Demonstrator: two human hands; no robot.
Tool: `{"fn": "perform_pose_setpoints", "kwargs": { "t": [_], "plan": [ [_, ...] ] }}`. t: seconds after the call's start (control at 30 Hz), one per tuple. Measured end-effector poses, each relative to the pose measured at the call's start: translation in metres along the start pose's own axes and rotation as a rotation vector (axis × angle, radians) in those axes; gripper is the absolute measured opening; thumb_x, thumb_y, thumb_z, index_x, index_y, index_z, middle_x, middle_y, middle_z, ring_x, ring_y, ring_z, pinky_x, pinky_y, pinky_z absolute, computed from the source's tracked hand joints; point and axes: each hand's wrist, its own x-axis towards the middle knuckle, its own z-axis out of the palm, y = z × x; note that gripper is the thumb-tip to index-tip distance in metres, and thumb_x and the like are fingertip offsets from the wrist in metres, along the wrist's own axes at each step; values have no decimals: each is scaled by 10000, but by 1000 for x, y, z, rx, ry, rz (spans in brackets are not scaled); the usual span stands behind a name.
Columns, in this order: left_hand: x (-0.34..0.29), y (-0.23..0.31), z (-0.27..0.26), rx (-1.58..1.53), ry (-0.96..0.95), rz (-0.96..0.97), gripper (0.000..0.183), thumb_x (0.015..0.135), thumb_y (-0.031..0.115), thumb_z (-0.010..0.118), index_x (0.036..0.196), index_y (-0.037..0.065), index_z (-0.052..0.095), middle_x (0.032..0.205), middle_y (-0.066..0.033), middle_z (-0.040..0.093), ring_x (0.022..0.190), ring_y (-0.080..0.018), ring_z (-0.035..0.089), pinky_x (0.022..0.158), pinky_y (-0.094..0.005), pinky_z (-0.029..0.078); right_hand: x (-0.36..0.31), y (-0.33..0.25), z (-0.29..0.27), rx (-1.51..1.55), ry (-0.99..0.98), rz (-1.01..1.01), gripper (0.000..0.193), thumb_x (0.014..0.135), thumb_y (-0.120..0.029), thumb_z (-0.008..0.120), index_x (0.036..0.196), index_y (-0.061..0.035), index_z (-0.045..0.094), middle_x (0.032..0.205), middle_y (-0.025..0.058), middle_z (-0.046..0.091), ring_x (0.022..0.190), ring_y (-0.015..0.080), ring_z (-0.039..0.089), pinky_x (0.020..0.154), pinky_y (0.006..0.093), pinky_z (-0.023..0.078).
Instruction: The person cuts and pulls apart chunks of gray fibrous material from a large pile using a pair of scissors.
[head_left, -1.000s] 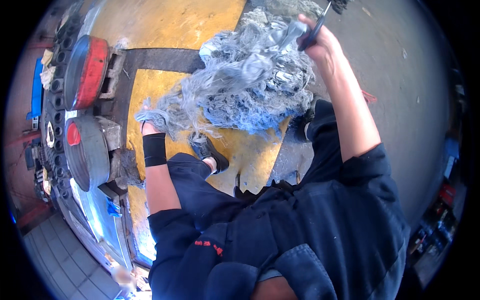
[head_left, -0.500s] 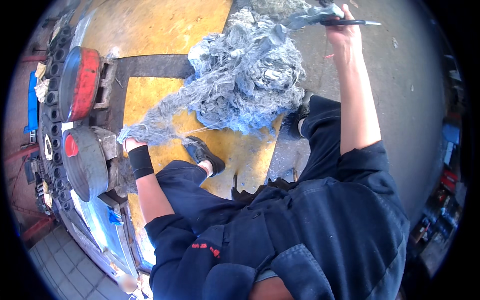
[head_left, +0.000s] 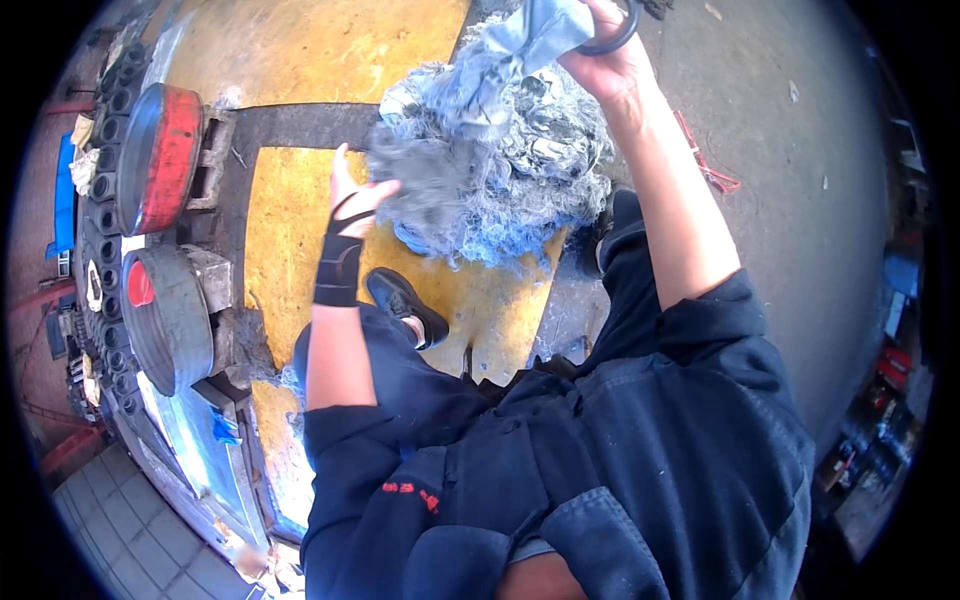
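A big heap of grey-blue rags and loose thread (head_left: 540, 160) lies in front of me, between my feet. My right hand (head_left: 612, 62), at the top, grips a pale grey-blue cloth strip (head_left: 545, 38) that trails down onto the heap. The same hand has the black loop handle of what look like scissors (head_left: 622, 32); their blades are hidden. At the heap's left side, my left hand (head_left: 352, 190) is empty with its fingers apart, a black wrap around its wrist. Threads beside it are smeared by motion.
Yellow boards (head_left: 300, 210) lie on the dark floor beneath the heap. To the left, a red-sided round drum (head_left: 172, 160) and a grey one (head_left: 175, 325) rest by concrete blocks (head_left: 210, 275). A red cord (head_left: 705, 158) lies right of my right forearm.
My left hand has let go of the threads it held stretched to the left, and has moved up and right. My right hand has shifted left with the cloth and scissors.
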Motion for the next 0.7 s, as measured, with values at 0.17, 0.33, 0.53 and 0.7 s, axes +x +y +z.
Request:
{"fn": "perform_pose_setpoints", "kwargs": {
  "t": [0.17, 0.33, 0.53, 0.7],
  "plan": [
    [-8, 49, 52, -96, -248, 398, 1242, 479, 258, 897, 1428, 58, 121, 1429, -197, 249, 1322, -315, 258, 1080, -428, 230, 1, 31, 9, -116, 27, 167, 147, 779, -162, 700, 863, -63, 629, 777, 46, 655, 684, 169, 630, 616, 293, 502],
    [-18, 59, 69, -224, -377, 107, 628, 675, 199, 802, 1180, -23, 501, 1100, -106, 582, 966, -181, 550, 875, -324, 444, -6, 64, 19, -184, -38, 305, 203, 758, -217, 745, 827, -58, 640, 785, 42, 666, 710, 129, 646, 652, 259, 517],
    [-13, 69, 37, -1008, -207, -31, 322, 916, 213, 549, 1171, 18, 522, 1075, -101, 610, 946, -208, 608, 822, -364, 507, -12, 70, 4, -1004, 114, 246, 600, 727, -536, 697, 953, 12, 610, 885, 137, 655, 756, 133, 615, 526, 211, 407],
    [-13, 55, 22, -1298, -308, -129, 428, 960, 348, 415, 1230, 23, 483, 1184, -127, 570, 1076, -246, 559, 931, -407, 454, -31, 123, 19, -969, 14, 426, 460, 585, -400, 857, 724, -50, 592, 632, 24, 550, 516, 87, 450, 467, 230, 329]
  ]
}}
